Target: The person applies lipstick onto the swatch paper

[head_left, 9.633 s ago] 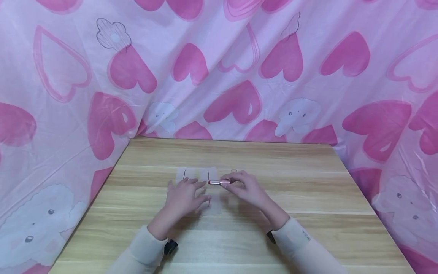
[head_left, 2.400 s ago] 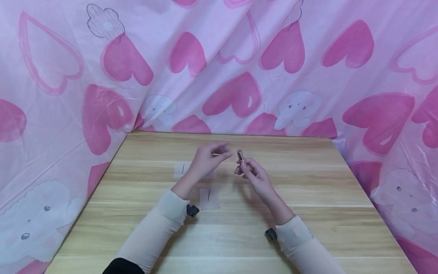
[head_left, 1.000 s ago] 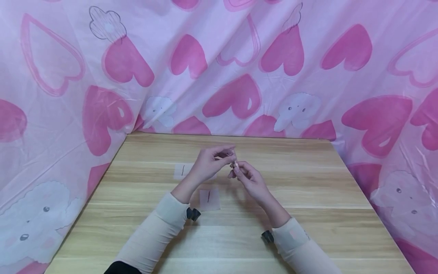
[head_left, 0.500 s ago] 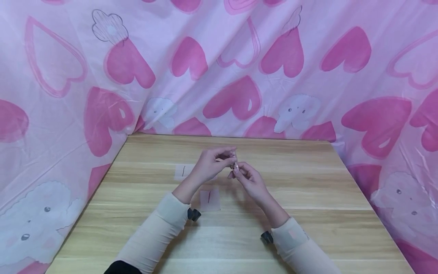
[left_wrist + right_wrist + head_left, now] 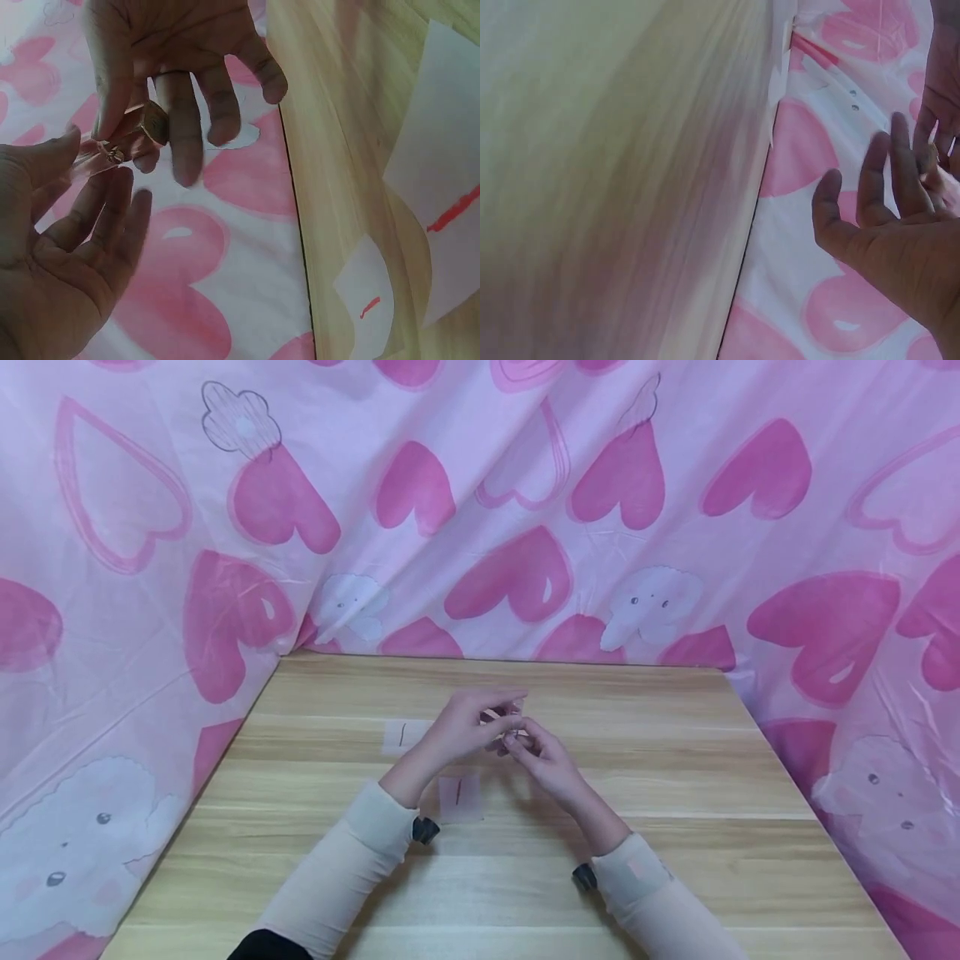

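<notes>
In the head view my left hand (image 5: 467, 724) and right hand (image 5: 547, 758) meet above the table's far middle. Between them is a lipstick (image 5: 154, 124), a shiny rose-gold tube, clearest in the left wrist view. My right hand pinches its gold base between thumb and fingers, the other fingers spread. Thumb and fingers of my left hand hold a clear cap (image 5: 84, 160) over the tube's other end. Whether the cap is fully seated I cannot tell. Fingers mostly hide the lipstick in the head view.
Small white papers, each with a short red stroke, lie on the wooden table (image 5: 675, 860): one paper (image 5: 471, 810) below my left wrist, another paper (image 5: 393, 737) left of it. A pink heart-patterned cloth (image 5: 360, 510) hangs behind and along both sides.
Earlier my right hand held the uncapped lipstick, red tip out, over the papers. It then raised the tube upright, my left hand came onto its top, and both hands have since drawn closer together.
</notes>
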Tool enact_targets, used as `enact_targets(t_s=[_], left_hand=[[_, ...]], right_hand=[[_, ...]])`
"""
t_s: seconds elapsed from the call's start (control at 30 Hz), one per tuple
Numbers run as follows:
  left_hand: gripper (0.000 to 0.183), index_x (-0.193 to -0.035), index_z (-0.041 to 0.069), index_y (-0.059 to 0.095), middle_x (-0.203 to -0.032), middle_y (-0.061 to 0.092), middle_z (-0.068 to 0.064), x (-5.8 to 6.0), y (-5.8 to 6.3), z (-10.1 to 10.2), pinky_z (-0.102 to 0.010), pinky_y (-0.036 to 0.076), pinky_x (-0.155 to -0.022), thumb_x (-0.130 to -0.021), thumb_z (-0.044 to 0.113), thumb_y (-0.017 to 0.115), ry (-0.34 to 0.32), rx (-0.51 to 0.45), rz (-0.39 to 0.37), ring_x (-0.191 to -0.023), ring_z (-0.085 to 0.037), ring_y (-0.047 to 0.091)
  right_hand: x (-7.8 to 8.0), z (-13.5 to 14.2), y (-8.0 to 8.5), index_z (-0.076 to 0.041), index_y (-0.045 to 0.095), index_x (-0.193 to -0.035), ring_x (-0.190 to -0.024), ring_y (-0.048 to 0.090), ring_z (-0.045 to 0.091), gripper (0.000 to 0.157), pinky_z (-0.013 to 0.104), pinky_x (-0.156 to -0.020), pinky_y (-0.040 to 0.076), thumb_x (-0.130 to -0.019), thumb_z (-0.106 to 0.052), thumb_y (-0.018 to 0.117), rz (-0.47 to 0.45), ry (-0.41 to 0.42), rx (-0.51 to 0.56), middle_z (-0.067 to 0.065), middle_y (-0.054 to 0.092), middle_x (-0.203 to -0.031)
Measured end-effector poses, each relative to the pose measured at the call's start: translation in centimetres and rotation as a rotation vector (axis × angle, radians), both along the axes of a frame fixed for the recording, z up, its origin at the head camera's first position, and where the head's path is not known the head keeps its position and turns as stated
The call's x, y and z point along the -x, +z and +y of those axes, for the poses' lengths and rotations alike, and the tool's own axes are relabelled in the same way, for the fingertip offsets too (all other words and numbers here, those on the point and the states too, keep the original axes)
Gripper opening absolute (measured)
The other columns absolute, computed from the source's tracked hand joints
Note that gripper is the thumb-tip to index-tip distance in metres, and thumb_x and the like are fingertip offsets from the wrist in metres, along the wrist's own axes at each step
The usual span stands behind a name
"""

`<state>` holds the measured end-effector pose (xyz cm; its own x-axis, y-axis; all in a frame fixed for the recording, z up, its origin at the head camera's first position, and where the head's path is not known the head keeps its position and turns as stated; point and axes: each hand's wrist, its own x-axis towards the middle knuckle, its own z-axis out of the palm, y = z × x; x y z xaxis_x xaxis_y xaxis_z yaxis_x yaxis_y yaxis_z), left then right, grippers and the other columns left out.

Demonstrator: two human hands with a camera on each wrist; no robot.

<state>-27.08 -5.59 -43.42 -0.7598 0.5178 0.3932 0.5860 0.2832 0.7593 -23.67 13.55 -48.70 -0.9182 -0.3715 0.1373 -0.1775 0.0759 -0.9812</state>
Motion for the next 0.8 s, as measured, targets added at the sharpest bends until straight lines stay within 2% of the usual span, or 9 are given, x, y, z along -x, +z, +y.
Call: enact_targets(t_s=[0.13, 0.2, 0.27, 0.37, 0.47, 0.6, 0.8], left_hand=[[0.041, -0.137, 0.019, 0.064, -0.109, 0.071, 0.008, -0.2, -0.1, -0.1, -0.029, 0.057, -0.084, -0.096, 0.019, 0.071, -0.005, 0.082, 0.059, -0.102, -0.005, 0.063], [0.041, -0.137, 0.023, 0.064, -0.114, 0.07, 0.007, -0.3, -0.1, -0.1, -0.035, 0.055, -0.089, -0.096, 0.02, 0.07, 0.0, 0.112, 0.085, -0.108, -0.008, 0.062], [0.043, -0.139, 0.027, 0.063, -0.121, 0.068, 0.005, -0.4, -0.3, -0.1, -0.041, 0.052, -0.095, -0.097, 0.023, 0.069, 0.009, 0.144, 0.114, -0.115, -0.012, 0.06], [0.047, -0.143, 0.029, 0.058, -0.13, 0.063, 0.001, -0.6, -0.5, -0.2, -0.044, 0.047, -0.102, -0.097, 0.031, 0.068, 0.051, 0.198, 0.157, -0.123, -0.018, 0.055], [0.051, -0.145, 0.027, 0.056, -0.137, 0.058, -0.003, -0.8, -0.5, -0.7, -0.046, 0.045, -0.105, -0.097, 0.036, 0.068, 0.104, 0.208, 0.188, -0.128, -0.021, 0.051], [0.046, -0.139, 0.024, 0.061, -0.139, 0.058, -0.004, -0.9, -0.4, -1.8, -0.047, 0.043, -0.107, -0.096, 0.036, 0.069, 0.153, 0.171, 0.181, -0.13, -0.022, 0.051], [0.035, -0.127, 0.02, 0.07, -0.128, 0.063, 0.003, -0.8, -1.3, -4.1, -0.045, 0.044, -0.106, -0.096, 0.035, 0.069, 0.19, 0.179, 0.12, -0.125, -0.02, 0.054]], right_hand=[[0.2, 0.6, 0.1, -0.012, 0.064, -0.13, -0.109, 0.063, 0.032, 0.031, 0.051, -0.095, 0.052, -0.101, -0.024, 0.063, 0.056, -0.031, -0.147, 0.01, 0.068, -0.118], [0.4, 0.9, 0.3, -0.016, 0.069, -0.12, -0.102, 0.063, 0.025, 0.024, 0.045, -0.089, 0.054, -0.098, -0.027, 0.067, 0.108, -0.068, -0.24, 0.004, 0.068, -0.111], [0.7, 1.2, 0.4, -0.017, 0.071, -0.112, -0.094, 0.063, 0.023, 0.018, 0.044, -0.084, 0.055, -0.096, -0.027, 0.07, 0.172, -0.087, -0.292, 0.001, 0.068, -0.102], [1.0, 1.7, 0.4, -0.018, 0.072, -0.106, -0.087, 0.064, 0.02, 0.013, 0.04, -0.077, 0.058, -0.095, -0.025, 0.072, 0.256, -0.081, -0.351, -0.002, 0.067, -0.095], [1.5, 2.2, 0.0, -0.017, 0.072, -0.103, -0.085, 0.064, 0.017, 0.009, 0.036, -0.075, 0.058, -0.094, -0.021, 0.073, 0.311, -0.047, -0.427, -0.004, 0.066, -0.093], [2.3, 3.0, -0.8, -0.015, 0.071, -0.096, -0.085, 0.062, 0.014, 0.005, 0.032, -0.077, 0.056, -0.092, -0.015, 0.074, 0.32, -0.015, -0.557, -0.007, 0.064, -0.091], [3.4, 3.6, -1.4, -0.013, 0.072, -0.092, -0.084, 0.062, 0.013, 0.006, 0.032, -0.079, 0.055, -0.092, -0.019, 0.075, 0.28, 0.029, -0.684, -0.006, 0.064, -0.088]])
